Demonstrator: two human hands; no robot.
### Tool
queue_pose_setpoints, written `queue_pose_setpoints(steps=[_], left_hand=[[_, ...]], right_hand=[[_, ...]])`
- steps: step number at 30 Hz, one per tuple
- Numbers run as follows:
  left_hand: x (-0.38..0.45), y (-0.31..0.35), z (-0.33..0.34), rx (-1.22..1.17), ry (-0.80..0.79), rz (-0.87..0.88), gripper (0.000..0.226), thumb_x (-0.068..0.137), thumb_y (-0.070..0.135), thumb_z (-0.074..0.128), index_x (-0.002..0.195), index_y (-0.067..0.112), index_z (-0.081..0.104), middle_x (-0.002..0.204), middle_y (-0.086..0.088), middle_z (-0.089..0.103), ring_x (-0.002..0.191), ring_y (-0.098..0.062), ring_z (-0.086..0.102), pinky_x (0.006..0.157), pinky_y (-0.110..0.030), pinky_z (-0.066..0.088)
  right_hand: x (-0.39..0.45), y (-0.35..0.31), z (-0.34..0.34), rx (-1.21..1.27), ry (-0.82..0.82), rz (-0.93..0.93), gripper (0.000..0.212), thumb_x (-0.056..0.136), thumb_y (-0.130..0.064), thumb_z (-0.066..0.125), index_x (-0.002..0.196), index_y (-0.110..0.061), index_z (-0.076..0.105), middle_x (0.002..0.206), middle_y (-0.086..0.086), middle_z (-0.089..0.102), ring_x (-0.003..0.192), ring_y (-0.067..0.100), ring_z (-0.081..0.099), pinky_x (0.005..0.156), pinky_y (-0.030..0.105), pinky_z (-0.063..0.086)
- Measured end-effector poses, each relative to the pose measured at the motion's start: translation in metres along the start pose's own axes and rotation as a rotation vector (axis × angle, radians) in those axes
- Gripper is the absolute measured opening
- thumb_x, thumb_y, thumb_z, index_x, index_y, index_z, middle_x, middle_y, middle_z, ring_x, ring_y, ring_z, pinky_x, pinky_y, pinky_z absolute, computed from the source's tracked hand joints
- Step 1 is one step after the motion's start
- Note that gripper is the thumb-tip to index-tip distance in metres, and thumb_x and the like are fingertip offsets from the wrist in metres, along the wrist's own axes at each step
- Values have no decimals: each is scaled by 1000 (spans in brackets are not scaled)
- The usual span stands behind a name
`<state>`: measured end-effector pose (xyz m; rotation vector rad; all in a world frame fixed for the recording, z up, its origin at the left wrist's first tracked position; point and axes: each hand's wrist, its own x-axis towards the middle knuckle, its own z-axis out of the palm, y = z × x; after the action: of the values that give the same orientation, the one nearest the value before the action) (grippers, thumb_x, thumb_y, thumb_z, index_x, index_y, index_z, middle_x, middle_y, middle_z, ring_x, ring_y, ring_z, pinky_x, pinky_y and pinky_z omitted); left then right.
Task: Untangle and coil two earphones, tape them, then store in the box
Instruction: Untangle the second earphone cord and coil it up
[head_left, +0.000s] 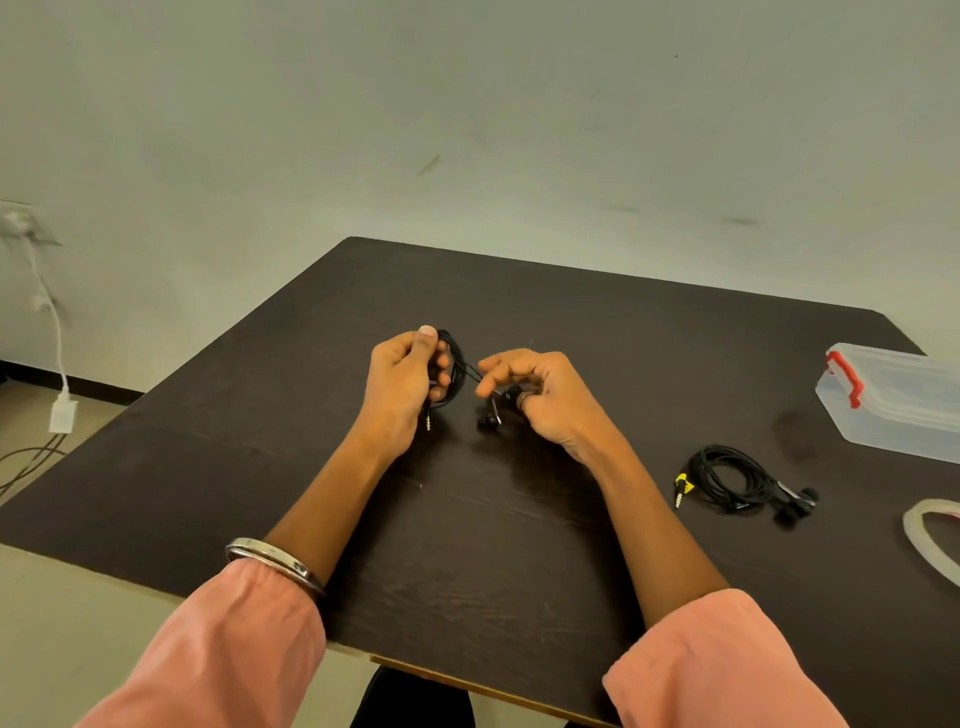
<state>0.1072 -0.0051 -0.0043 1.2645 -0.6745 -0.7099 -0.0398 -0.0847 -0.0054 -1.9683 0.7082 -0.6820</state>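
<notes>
Left hand (402, 382): centre of frame, just above the table; thumb and curled fingers clamped round a finished coil, apparently to keep the loops from springing apart while the loose end is dealt with.
Held earphone (453, 371): black cable wound into a ring inside the left hand's grasp; its metal jack plug (428, 420) hangs below the hand, free of the coil.
Right hand (540, 397): just right of the left hand; fingertips pinch the short stretch of cable leading off the coil, held taut between the two hands. The earbuds (493, 415) dangle beneath its fingers, close to the tabletop; whether they touch it cannot be told.
Step in hand (judgement): the last turns of the second coil; taping not yet begun on this one.
Second earphone (737, 480): right of centre, lying on the table in a loose coil, a yellow tag near its plug; set aside within reach, well apart from the hands. Whether it is taped cannot be told.
Tape roll (922, 535): lower right edge, flat on the table, partly cut off by the frame; near the lying coil.
Box (893, 402): right edge, translucent plastic with a red latch; lid appears on; contents cannot be made out, neither earphone is in it.
Table (519, 571): dark wood-grain top bearing all of the above.
</notes>
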Motion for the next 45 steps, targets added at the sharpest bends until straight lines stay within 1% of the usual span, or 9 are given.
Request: queue_pose_setpoints(steps=[4, 8, 12, 19, 25, 33, 38, 41, 45], left_hand=[[0, -2, 3, 75, 7, 77, 31, 102, 23, 44, 80, 8, 59, 69, -2, 52, 62, -10, 49, 51, -22, 43], [2, -5, 4, 177, -10, 153, 29, 101, 23, 45, 82, 13, 64, 78, -1, 59, 74, -11, 54, 60, -22, 49], [-3, -4, 4, 160, -136, 206, 32, 102, 22, 44, 85, 8, 67, 86, -10, 67, 81, -19, 64, 73, -28, 54], [-4, -13, 7, 254, -145, 151, 33, 102, 33, 41, 80, 16, 59, 76, -12, 53, 67, -27, 54, 58, -35, 49], [-11, -19, 11, 326, -128, 170, 34, 103, 32, 38, 78, 17, 57, 70, 1, 54, 56, -11, 49, 51, -27, 44], [-44, -21, 33, 352, -250, 153, 29, 102, 29, 42, 94, 15, 66, 66, 5, 54, 55, -9, 48, 53, -30, 46], [-63, -24, 48, 491, -288, 257, 19, 100, 23, 48, 110, 17, 63, 71, 4, 62, 55, -5, 55, 55, -23, 50], [-71, -25, 59, 566, -315, 316, 15, 97, 20, 54, 104, 14, 65, 73, 2, 67, 52, 1, 55, 51, -12, 43], [-73, -27, 76, 695, -313, 391, 15, 93, 20, 60, 97, 11, 71, 79, -2, 70, 57, -2, 60, 58, -23, 52]], right_hand=[[0, -2, -5, 111, 169, -2, 60, 68, 28, 34, 74, -20, 69, 110, -3, 68, 102, 5, 63, 88, 25, 47], [-3, -16, 1, 291, 153, -26, 23, 91, 0, 54, 107, -12, 67, 107, 3, 71, 101, 11, 67, 80, 17, 50], [-2, -12, 12, 204, 22, -35, 52, 80, -21, 76, 128, -22, 55, 110, -3, 69, 103, 7, 65, 90, 24, 52], [-7, -6, 9, 200, 162, 31, 47, 83, -2, 68, 123, -24, 56, 92, 10, 70, 86, 27, 68, 78, 48, 58], [-28, -10, -8, 280, 27, 119, 43, 88, 5, 61, 127, -12, 54, 98, 14, 70, 72, 21, 70, 50, 29, 55], [-82, -16, -21, 321, 141, 126, 19, 89, -1, 62, 101, -14, 71, 82, 11, 70, 74, 18, 62, 74, 30, 54], [-106, -14, -26, 236, 308, 181, 25, 86, -9, 69, 111, -6, 66, 80, 18, 69, 69, 16, 62, 64, 23, 53], [-119, -12, -34, 238, 444, 203, 30, 84, -10, 71, 113, -6, 64, 78, 18, 70, 58, 15, 62, 53, 24, 51], [-131, -2, -41, 102, 534, 233, 27, 84, -16, 72, 109, -10, 65, 69, 7, 71, 49, 16, 61, 51, 30, 53]])
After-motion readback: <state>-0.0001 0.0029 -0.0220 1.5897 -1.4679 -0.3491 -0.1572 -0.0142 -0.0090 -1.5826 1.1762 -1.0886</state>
